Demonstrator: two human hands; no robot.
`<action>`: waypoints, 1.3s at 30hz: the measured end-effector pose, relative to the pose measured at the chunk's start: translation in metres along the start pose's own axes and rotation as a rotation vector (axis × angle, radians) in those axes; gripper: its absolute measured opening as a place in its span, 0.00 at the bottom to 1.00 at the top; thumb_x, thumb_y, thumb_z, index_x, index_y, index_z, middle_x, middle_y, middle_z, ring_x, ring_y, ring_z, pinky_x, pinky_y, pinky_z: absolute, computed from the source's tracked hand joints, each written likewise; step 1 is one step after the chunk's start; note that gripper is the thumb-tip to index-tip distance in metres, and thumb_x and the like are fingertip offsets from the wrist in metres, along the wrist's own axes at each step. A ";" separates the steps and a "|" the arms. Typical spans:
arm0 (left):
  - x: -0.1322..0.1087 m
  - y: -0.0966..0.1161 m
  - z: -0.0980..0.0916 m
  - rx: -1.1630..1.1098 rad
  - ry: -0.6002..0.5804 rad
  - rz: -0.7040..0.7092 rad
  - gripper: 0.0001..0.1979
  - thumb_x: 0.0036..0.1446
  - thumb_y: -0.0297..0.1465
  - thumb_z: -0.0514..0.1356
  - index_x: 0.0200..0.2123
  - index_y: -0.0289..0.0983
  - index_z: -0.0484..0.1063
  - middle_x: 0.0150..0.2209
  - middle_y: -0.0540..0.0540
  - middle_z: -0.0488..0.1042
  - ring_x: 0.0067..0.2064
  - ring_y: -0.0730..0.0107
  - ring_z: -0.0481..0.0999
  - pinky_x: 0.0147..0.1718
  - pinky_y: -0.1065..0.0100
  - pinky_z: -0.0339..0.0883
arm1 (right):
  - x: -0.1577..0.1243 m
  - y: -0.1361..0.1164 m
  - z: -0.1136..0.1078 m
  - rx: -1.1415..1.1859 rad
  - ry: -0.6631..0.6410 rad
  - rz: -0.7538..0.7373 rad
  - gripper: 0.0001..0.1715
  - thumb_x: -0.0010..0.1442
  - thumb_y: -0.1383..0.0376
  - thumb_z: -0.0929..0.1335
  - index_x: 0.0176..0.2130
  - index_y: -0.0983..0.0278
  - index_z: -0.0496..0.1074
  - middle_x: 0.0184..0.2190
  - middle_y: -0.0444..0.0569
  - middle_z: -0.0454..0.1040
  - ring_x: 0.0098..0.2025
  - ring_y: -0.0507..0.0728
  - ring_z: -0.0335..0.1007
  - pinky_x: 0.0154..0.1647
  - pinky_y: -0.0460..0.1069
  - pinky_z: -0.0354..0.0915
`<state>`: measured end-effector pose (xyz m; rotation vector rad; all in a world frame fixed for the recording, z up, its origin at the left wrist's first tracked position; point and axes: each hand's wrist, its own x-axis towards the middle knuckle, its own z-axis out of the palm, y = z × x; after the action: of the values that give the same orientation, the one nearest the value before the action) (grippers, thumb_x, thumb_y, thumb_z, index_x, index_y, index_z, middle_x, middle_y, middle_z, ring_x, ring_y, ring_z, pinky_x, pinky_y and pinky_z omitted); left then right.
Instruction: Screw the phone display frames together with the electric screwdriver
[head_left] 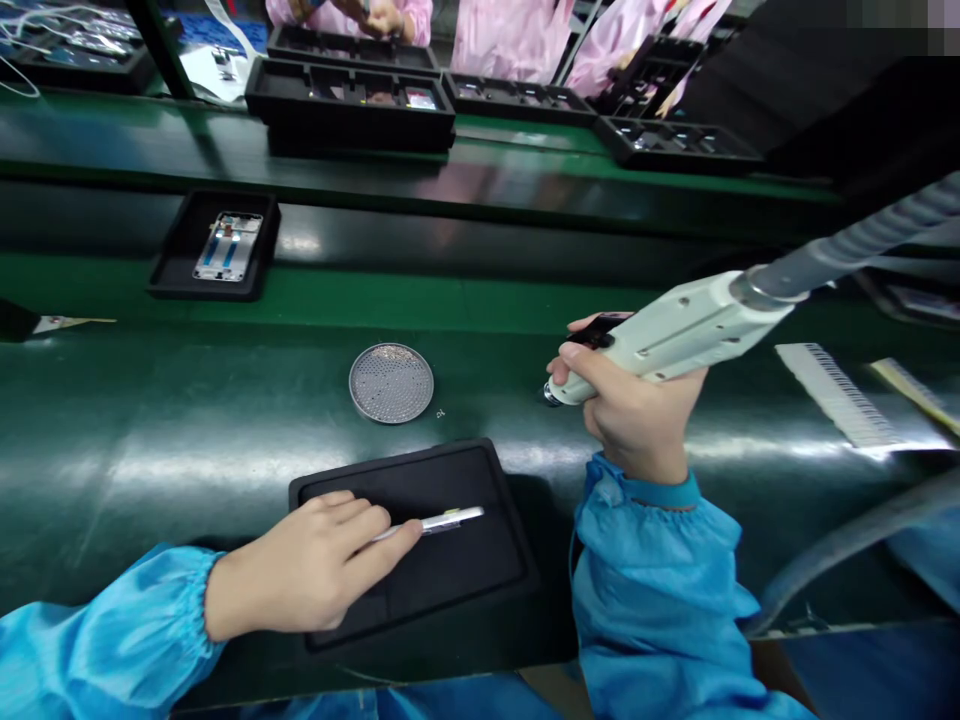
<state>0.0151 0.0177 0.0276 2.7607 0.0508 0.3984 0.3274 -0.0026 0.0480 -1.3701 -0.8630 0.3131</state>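
Note:
My left hand (315, 560) pinches a thin silver phone frame (454, 518), tilted on its edge above a black tray (465, 590). Most of the frame is hidden behind my fingers. In my right hand (637, 410) is a pale electric screwdriver (690, 325), its tip pointing down and to the left, away from the tray. A grey hose runs from its back end to the upper right. Beyond the tray lies a round, perforated screw dish (391, 385) with small screws gathered at its far side.
Another phone frame (229, 246) lies in a small black tray (174, 245) at the back left. Barcode label sheets (836, 395) are at right. Across the conveyor stand black compartment trays (352, 115), with people in pink behind them.

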 end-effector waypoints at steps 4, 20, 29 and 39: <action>0.001 -0.012 -0.006 -0.483 -0.021 -0.352 0.22 0.66 0.23 0.47 0.60 0.35 0.67 0.44 0.40 0.76 0.40 0.66 0.77 0.36 0.66 0.75 | -0.001 -0.002 0.001 0.015 -0.002 0.002 0.10 0.46 0.71 0.74 0.31 0.63 0.74 0.20 0.39 0.71 0.19 0.51 0.68 0.18 0.48 0.65; 0.008 -0.002 -0.024 -1.602 -0.068 -0.761 0.14 0.66 0.31 0.57 0.53 0.38 0.73 0.39 0.44 0.81 0.34 0.69 0.79 0.30 0.72 0.69 | -0.004 -0.004 0.003 -0.005 0.031 -0.013 0.09 0.44 0.72 0.74 0.29 0.65 0.74 0.20 0.40 0.70 0.18 0.52 0.68 0.20 0.50 0.66; 0.007 -0.003 -0.020 -1.714 -0.069 -0.778 0.15 0.64 0.30 0.59 0.53 0.35 0.75 0.46 0.39 0.80 0.42 0.60 0.82 0.39 0.62 0.75 | -0.004 -0.003 0.004 -0.007 0.037 -0.017 0.09 0.43 0.73 0.74 0.28 0.64 0.73 0.20 0.40 0.70 0.18 0.52 0.68 0.19 0.49 0.65; 0.008 -0.004 -0.017 -1.849 -0.100 -0.827 0.16 0.58 0.30 0.64 0.50 0.38 0.78 0.45 0.44 0.82 0.42 0.63 0.82 0.42 0.65 0.75 | -0.004 -0.002 0.005 0.025 0.038 -0.038 0.09 0.42 0.73 0.74 0.27 0.64 0.73 0.18 0.39 0.69 0.17 0.52 0.66 0.18 0.49 0.65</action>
<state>0.0176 0.0276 0.0439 0.7861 0.4779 -0.0275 0.3209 -0.0015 0.0481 -1.3310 -0.8496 0.2669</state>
